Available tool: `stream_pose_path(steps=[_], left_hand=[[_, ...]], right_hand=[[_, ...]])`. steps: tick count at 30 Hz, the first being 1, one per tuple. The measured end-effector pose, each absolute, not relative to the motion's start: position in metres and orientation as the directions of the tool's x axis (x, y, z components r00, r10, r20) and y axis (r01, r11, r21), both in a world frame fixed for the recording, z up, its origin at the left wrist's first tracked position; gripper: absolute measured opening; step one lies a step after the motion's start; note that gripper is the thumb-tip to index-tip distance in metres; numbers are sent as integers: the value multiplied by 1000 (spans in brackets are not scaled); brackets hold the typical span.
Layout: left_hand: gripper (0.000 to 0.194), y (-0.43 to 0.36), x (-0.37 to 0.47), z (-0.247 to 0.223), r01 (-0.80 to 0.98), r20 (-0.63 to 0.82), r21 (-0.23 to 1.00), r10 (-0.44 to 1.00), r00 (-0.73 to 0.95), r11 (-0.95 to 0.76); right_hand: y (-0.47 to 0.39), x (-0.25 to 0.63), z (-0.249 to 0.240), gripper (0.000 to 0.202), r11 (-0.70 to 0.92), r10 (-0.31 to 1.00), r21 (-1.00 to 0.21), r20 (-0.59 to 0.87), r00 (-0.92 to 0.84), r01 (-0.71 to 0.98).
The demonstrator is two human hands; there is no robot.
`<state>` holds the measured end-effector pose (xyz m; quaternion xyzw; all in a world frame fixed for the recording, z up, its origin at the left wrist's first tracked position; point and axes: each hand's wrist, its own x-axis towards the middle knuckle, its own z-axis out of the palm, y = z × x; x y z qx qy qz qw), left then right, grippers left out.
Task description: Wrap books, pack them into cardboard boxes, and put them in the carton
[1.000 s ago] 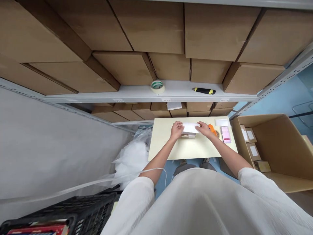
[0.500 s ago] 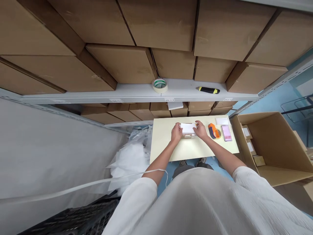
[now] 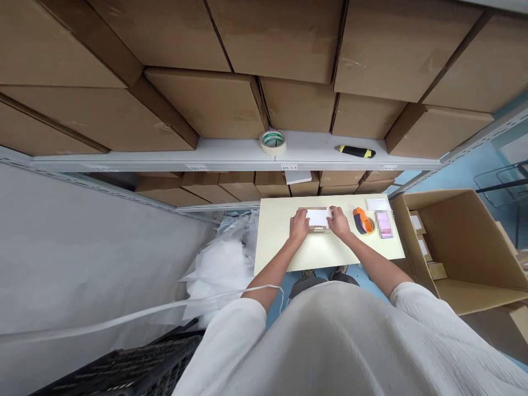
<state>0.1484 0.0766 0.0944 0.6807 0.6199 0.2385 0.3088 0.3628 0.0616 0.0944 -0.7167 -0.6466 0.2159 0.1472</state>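
Note:
A small brown cardboard box (image 3: 317, 229) lies on the cream table in front of me. On its top is a white label (image 3: 318, 217), a plain rectangle of paper. My left hand (image 3: 299, 226) has its fingers curled at the label's left end, thumb on top. At the opposite end my right hand (image 3: 339, 223) holds the label the same way, closed. The label seems to rest against the box, but whether it lies fully flat I cannot tell. Right of that hand sits an orange tape dispenser (image 3: 361, 221) with a roll of tape.
Beside the dispenser lie a pink blurred item (image 3: 384, 224) and a white stack (image 3: 377, 204). A large open carton (image 3: 474, 247) with small boxes stands right. The shelf (image 3: 307, 146) ahead holds cartons, a tape roll (image 3: 273, 142) and a cutter (image 3: 355, 151). White plastic bags (image 3: 225, 258) lie left.
Both hands have brought the white label slightly down and nearer to me over the box, so the box's far edge shows more. The whole view has shifted a little.

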Motion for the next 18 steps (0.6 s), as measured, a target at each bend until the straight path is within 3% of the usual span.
stream_pose_path(steps=[3, 5, 9, 13, 18], left_hand=[[30, 74, 147, 96, 787, -24, 599, 979, 204, -150], [36, 73, 147, 95, 797, -2, 524, 935, 354, -300], [53, 68, 147, 85, 717, -6, 434, 795, 607, -545], [60, 61, 143, 72, 717, -39, 396, 769, 638, -574], [73, 55, 140, 62, 718, -77, 403, 761, 644, -567]], right_hand=[[58, 362, 95, 41, -21, 1000, -380, -2, 22, 925], [54, 360, 95, 37, 91, 996, -327, 36, -84, 941], [37, 354, 89, 53, 297, 953, -268, 16, -304, 917], [20, 357, 76, 76, 359, 925, -228, -42, -377, 905], [14, 363, 68, 86, 322, 933, -241, -84, -350, 916]])
